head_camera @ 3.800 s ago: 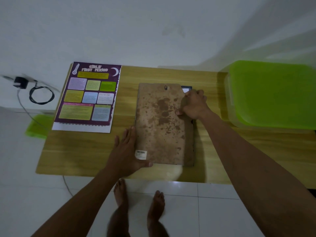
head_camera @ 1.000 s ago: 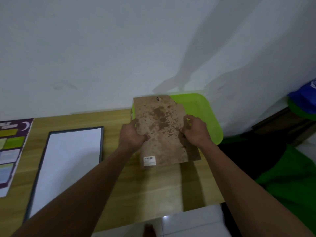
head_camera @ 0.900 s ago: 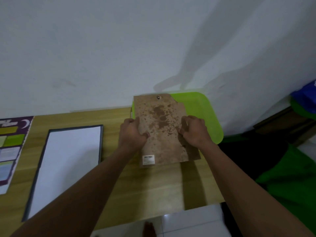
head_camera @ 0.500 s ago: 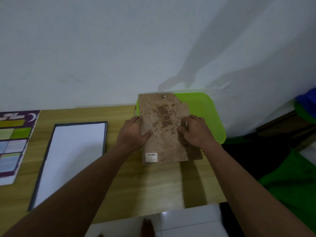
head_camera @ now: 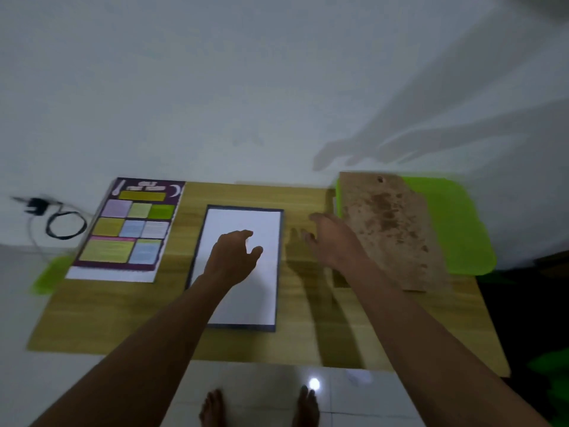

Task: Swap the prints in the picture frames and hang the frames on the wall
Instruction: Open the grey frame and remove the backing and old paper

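Observation:
A dark picture frame (head_camera: 278, 266) lies face down in the middle of the wooden table (head_camera: 308, 343), with the white back of a print showing inside it. My left hand (head_camera: 232, 258) hovers over that white sheet, fingers loosely curled, holding nothing. Over bare wood to the right of the frame is my right hand (head_camera: 334, 238), fingers spread and empty. The stained brown backing board (head_camera: 391, 229) rests on the green lid (head_camera: 455, 229) at the right, apart from both hands. A purple poster print (head_camera: 129, 229) lies flat at the table's left.
The white wall (head_camera: 246, 87) rises straight behind the table. A black cable and plug (head_camera: 58, 220) lie on the floor at the left, near a green item (head_camera: 46, 275). My bare feet (head_camera: 258, 408) stand on white tiles below the table's front edge.
Both hands have let go of the brown backing board, which now lies on the green lid. They have moved left toward the frame with the white sheet. The camera has swung back left.

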The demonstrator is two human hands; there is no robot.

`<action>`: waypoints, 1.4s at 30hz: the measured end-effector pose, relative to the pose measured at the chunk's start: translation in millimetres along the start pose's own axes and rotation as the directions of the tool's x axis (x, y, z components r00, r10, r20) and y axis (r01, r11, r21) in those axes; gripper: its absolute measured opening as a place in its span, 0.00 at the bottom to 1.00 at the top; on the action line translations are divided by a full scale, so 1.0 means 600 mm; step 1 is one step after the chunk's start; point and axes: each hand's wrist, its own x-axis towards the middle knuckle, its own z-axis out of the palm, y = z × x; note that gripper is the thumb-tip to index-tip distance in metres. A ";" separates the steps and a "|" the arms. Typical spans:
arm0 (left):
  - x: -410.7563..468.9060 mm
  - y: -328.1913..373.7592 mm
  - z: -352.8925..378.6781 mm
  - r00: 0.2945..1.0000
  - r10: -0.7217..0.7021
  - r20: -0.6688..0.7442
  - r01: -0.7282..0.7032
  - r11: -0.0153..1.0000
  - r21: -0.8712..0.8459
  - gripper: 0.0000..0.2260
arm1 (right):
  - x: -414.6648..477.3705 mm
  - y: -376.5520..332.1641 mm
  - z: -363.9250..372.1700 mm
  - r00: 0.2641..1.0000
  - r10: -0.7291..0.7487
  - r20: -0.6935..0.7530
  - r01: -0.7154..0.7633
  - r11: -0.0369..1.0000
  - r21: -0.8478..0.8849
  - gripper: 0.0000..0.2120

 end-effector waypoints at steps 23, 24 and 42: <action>-0.035 -0.246 -0.018 0.993 0.059 0.106 -0.067 0.995 0.075 0.26 | -0.017 -0.150 0.260 0.930 0.365 -0.035 -0.366 0.915 -0.173 0.41; -0.035 -0.247 -0.017 0.993 0.066 0.093 -0.073 0.995 0.070 0.26 | -0.016 -0.150 0.263 0.925 0.376 -0.046 -0.379 0.913 -0.154 0.41; -0.034 -0.239 0.002 0.999 0.011 0.037 -0.016 0.992 0.125 0.29 | 0.007 -0.140 0.258 0.823 0.533 -0.198 -0.427 0.809 0.403 0.14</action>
